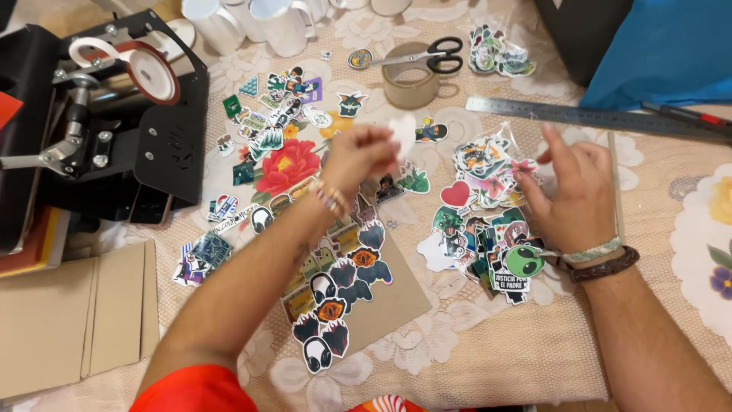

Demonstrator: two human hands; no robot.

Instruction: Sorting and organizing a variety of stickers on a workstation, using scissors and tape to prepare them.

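Here, the left hand [357,156] pinches a small white sticker [402,131] between fingertips and thumb, lifted a little above the table [534,358] near its middle. The sticker shows its pale back and is blurred; its longer side seems to run roughly up and down the view, away from the person, though I cannot tell its exact shape. Just beside it on the cloth lies another sticker [431,131], and under the wrist a red flower [288,165] is printed on the cloth.

The right hand [576,194] is half open, fingers spread and curled over a clear bag [488,164] of stickers; whether it actually grips anything I cannot tell. A heap of stickers [488,244] lies right against it on the left, a green alien head [524,261] among them.

Below the left forearm a brown card [389,301] carries rows of stickers, its long axis slanting from the near edge toward the middle. Beyond the hands, a steel ruler [587,116] runs across toward the right edge, with a tape roll [410,80] and scissors [427,55] near the far edge, scissor tips pointing left. A black press [114,130] fills the far left corner, flat cardboard [72,317] the near left. Open cloth lies only at the near edge and the right side.
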